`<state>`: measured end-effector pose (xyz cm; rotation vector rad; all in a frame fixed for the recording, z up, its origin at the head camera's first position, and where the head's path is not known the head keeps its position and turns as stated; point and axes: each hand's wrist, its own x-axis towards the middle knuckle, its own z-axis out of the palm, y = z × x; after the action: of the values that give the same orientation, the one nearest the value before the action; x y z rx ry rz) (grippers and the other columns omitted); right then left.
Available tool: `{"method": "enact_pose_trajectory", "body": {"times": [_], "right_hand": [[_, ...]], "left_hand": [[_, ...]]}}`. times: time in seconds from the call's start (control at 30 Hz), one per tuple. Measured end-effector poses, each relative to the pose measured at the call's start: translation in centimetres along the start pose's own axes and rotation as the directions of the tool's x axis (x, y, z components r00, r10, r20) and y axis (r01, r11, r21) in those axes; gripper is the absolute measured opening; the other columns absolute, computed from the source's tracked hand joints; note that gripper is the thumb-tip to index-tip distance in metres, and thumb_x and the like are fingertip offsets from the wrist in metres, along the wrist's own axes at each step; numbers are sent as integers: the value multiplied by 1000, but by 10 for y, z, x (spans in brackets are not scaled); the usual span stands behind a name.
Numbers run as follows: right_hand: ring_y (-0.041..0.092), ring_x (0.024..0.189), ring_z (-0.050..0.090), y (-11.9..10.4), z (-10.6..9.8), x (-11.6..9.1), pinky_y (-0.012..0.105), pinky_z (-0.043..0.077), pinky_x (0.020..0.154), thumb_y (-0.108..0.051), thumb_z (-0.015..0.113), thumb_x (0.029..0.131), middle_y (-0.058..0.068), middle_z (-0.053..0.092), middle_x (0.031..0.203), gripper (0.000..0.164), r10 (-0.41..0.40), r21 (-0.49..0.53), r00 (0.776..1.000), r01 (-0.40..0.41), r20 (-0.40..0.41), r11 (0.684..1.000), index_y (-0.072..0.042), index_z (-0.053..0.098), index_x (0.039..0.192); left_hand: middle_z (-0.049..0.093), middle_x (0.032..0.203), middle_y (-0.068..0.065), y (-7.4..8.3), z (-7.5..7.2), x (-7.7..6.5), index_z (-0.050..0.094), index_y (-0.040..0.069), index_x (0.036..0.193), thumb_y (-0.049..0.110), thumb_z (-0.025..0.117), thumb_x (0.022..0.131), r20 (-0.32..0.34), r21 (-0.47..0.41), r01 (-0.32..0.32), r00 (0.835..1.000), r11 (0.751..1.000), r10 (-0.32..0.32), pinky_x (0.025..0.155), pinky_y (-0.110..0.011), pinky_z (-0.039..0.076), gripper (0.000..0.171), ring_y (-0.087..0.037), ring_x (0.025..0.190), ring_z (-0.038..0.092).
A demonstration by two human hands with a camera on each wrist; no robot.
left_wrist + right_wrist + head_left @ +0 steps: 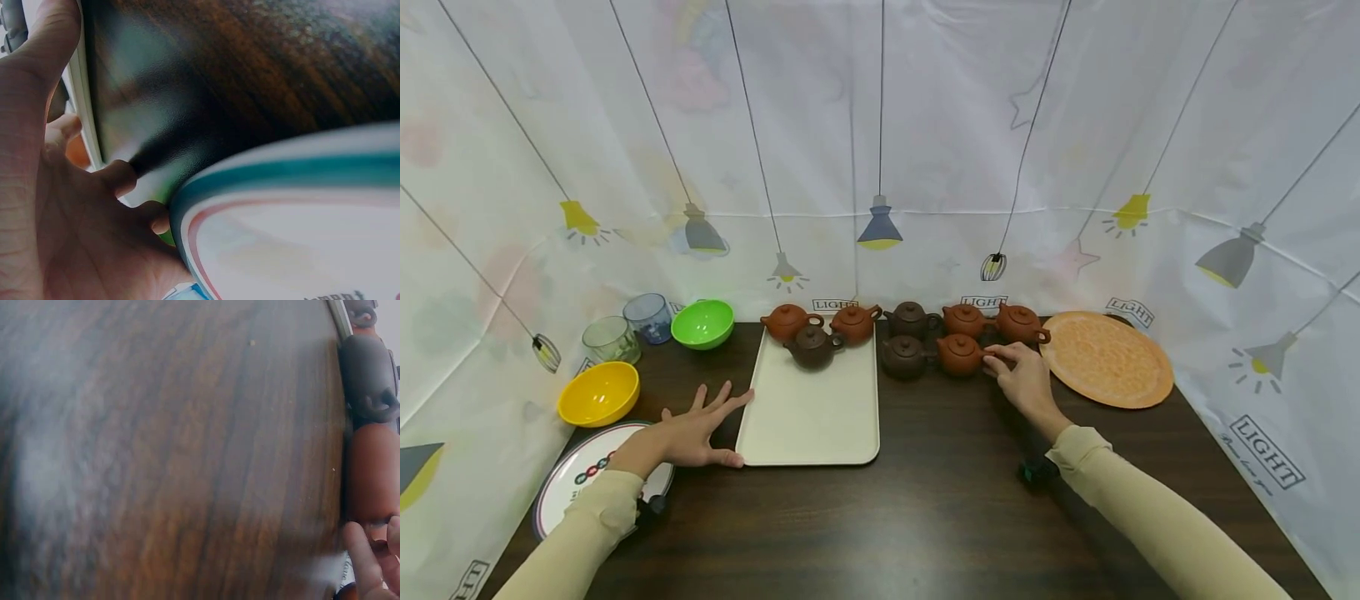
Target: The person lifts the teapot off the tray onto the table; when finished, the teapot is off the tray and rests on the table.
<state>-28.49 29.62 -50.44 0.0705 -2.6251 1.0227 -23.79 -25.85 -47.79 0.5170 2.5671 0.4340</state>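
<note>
My left hand [696,429] is spread wide, with the thumb and a fingertip at the left edge of a cream tray [820,417]. Two reddish-brown teapots and one dark brown teapot [812,347] stand at the tray's far end. With its fingertips my right hand [1026,385] pinches the handle of a reddish-brown teapot [959,357], the front right one of a group beside the tray. The right wrist view shows that teapot's rounded side [375,472], the fingers [362,553] at its handle and a dark teapot [369,375] beyond.
Behind the held pot stand two more reddish-brown teapots [966,319]; two dark ones [904,357] are at its left. A round orange-tan mat [1108,360] lies right. Left are a white plate [553,500], yellow bowl [598,395], green bowl [703,325] and two glasses [648,318].
</note>
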Motion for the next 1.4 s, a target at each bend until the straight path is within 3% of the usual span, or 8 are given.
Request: {"method": "enact_pose_trajectory", "body": {"times": [0.23,0.47,0.57,0.63,0.8,1.0,1.23,1.4], "right_hand": [[39,102,78,-1,-2,0,58,59,98,-17,69,106,25,64,132,36,22,45,995,-27,98,999,-3,70,140],[39,124,65,-21,-5,4,49,52,105,-11,73,98,24,47,154,53,-108,103,985,122,-132,987,-6,63,150],[38,132,58,-40,-7,11,26,60,88,-8,72,98,22,39,162,45,-172,129,973,192,-153,973,-6,68,143],[40,139,52,-54,-7,14,28,65,79,-4,72,97,20,30,169,40,-212,161,968,232,-132,959,-5,70,137],[44,144,47,-89,4,22,53,66,83,1,74,95,17,10,177,49,-293,234,956,288,-12,929,-6,64,143],[46,138,59,-127,36,28,56,64,89,-8,78,95,26,25,168,66,-334,244,910,276,244,930,-13,53,156],[52,139,57,-164,81,38,63,57,105,-12,83,92,26,37,161,76,-335,383,809,149,483,912,-12,48,158],[54,144,51,-172,110,42,56,64,96,-11,82,94,22,34,167,77,-225,438,790,-61,570,897,-11,45,161]], "left_hand": [[-2,179,-29,-5,1,0,10,31,173,73,75,87,-5,6,-1,1000,1000,1,97,-103,3,115,-69,158,-6],[-3,179,-27,-8,6,3,9,33,173,74,75,86,7,-6,7,1000,1000,-7,98,-102,1,116,-67,159,-8],[-4,180,-26,-8,6,4,9,33,173,74,74,86,5,-7,12,1000,1000,-12,99,-102,0,116,-65,160,-9],[-4,180,-26,-8,5,4,9,33,173,75,74,86,1,-7,10,1000,1000,-10,99,-102,0,116,-66,160,-9],[-4,179,-27,-8,3,4,9,33,173,76,74,85,-2,1,11,1000,1000,-11,99,-102,0,117,-67,159,-8],[-3,180,-26,-8,2,4,9,34,173,76,73,86,-1,4,7,1000,1000,-7,100,-102,1,116,-66,160,-7],[-3,180,-26,-9,1,5,8,35,173,76,73,86,-9,0,-2,1000,1000,2,99,-102,-1,116,-66,159,-8],[-4,180,-24,-11,1,6,9,36,173,77,73,85,-10,3,15,1000,1000,-15,101,-101,0,116,-64,161,-9]]}}
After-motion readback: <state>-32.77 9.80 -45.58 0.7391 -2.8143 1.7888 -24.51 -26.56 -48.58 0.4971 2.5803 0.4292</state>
